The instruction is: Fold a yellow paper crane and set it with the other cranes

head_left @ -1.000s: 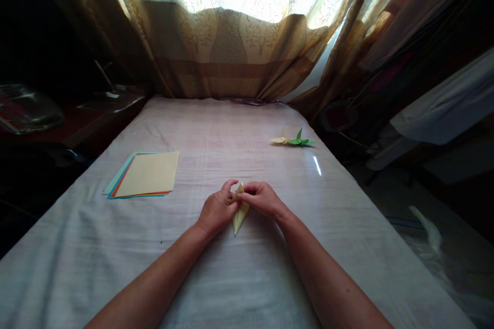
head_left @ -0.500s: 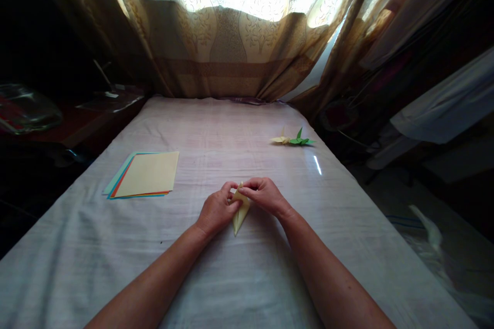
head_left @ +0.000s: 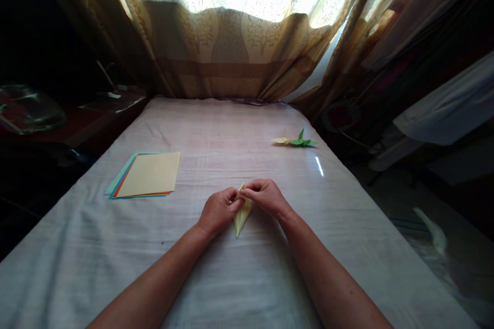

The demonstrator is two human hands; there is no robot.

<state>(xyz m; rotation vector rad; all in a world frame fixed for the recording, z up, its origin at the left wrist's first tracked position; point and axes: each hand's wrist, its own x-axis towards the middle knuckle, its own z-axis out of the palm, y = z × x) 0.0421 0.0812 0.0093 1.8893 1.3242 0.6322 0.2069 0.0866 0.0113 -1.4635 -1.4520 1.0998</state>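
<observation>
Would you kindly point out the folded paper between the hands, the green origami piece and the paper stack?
Folded paper [head_left: 241,217]: head view, on its exposed lower part.
Green origami piece [head_left: 302,142]: head view, on its middle.
Paper stack [head_left: 150,175]: head view, on its cream upper face.

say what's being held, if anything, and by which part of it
Folded pale-yellow paper: right grip near its far tip, left grip on its left side.
</observation>
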